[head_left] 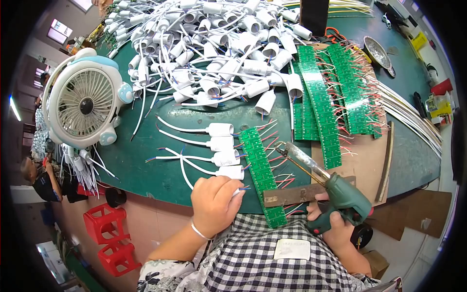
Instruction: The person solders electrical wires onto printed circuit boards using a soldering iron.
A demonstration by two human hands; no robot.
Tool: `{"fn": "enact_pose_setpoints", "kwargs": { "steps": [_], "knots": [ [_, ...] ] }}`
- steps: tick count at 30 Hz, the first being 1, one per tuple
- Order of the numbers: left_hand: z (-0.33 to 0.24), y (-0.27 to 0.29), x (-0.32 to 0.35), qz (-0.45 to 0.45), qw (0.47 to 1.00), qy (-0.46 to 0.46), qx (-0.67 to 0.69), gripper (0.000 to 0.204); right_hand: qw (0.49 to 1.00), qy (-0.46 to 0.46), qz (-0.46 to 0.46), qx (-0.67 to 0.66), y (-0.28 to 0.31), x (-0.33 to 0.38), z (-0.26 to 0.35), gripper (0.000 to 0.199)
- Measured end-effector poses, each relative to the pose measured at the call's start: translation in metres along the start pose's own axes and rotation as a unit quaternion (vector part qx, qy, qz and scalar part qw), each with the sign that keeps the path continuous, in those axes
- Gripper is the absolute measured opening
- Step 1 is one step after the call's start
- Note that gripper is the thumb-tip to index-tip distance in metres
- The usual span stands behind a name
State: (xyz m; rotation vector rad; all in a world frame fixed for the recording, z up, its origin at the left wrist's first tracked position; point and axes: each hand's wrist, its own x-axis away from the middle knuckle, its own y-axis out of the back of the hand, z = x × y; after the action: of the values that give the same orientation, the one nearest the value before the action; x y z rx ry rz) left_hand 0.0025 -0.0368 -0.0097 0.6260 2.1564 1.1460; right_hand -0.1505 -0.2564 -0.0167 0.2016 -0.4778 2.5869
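Note:
My left hand (214, 202) is closed near the table's front edge. Blue wire ends and a bit of white stick out past its fingertips; the rest is hidden in the fingers. In my right hand (335, 228) is a green soldering gun (348, 198), its metal barrel and bent tip pointing up and left over the table. Between the hands lies a green circuit board strip (260, 168) with red and white wires along its right side. A rusty flat metal bar (287, 195) crosses its lower part. Several white lamp sockets (221, 143) lie in a column along the strip's left side.
A large heap of white lamp sockets (209, 53) covers the back. A white and blue fan (86, 104) stands at left. More green board strips (318, 107) lie on a brown board (372, 170) at right, near a round metal dish (377, 52). Red stools (104, 224) are on the floor at left.

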Motion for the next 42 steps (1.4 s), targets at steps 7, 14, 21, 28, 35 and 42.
{"fn": "enact_pose_setpoints", "kwargs": {
  "steps": [7, 14, 21, 28, 35, 42],
  "knots": [
    [-0.007, -0.022, 0.002, -0.054, 0.997, 0.02, -0.056, 0.013, 0.999, -0.015, 0.02, 0.026, 0.003, 0.005, -0.002, 0.061],
    [-0.009, -0.026, -0.015, -0.071, 0.994, 0.071, -0.049, 0.007, 0.991, -0.044, 0.114, 0.061, 0.022, 0.013, -0.001, 0.05],
    [-0.011, -0.026, -0.019, -0.039, 0.995, 0.087, -0.034, 0.006, 0.964, -0.012, 0.159, 0.213, 0.034, 0.014, -0.012, 0.045],
    [-0.01, -0.03, -0.02, -0.05, 0.994, 0.086, -0.044, 0.006, 0.957, -0.008, 0.174, 0.231, 0.031, 0.01, -0.013, 0.039],
    [-0.009, -0.028, -0.022, -0.043, 0.995, 0.084, -0.043, 0.007, 0.94, -0.037, 0.139, 0.308, 0.031, 0.014, -0.013, 0.024],
    [-0.013, -0.03, -0.023, -0.029, 0.994, 0.085, -0.058, 0.009, 0.861, 0.154, 0.203, 0.44, 0.022, 0.001, -0.004, 0.016]
  ]
}}
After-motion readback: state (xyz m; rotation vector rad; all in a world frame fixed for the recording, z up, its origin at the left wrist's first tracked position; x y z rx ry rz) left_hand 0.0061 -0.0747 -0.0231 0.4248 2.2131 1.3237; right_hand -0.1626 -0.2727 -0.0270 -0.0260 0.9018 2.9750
